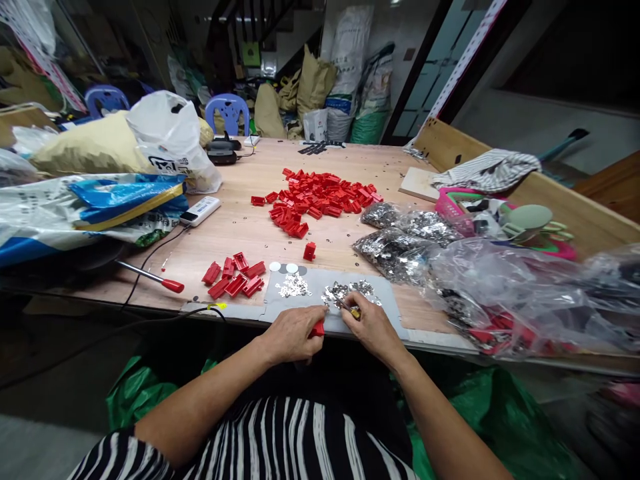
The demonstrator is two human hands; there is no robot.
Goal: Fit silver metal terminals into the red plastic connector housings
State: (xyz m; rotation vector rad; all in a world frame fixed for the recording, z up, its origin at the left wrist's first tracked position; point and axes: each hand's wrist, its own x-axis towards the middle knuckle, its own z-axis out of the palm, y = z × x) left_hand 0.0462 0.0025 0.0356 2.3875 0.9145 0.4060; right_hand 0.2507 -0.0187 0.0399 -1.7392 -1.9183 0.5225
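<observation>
My left hand is closed round a small red plastic housing, most of it hidden by the fingers. In my right hand is a pair of thin metal tweezers with some yellow at the grip. Their tip is over a pile of small silvery metal pieces on a grey mat. Left of that pile lies another group of shiny metal pieces. One red housing stands beyond the mat, and several more red housings lie to its left.
A large heap of red housings covers the table's middle. Clear bags of metal parts and a pink basket stand right. At left are a lever with a red handle, a white device and stuffed bags.
</observation>
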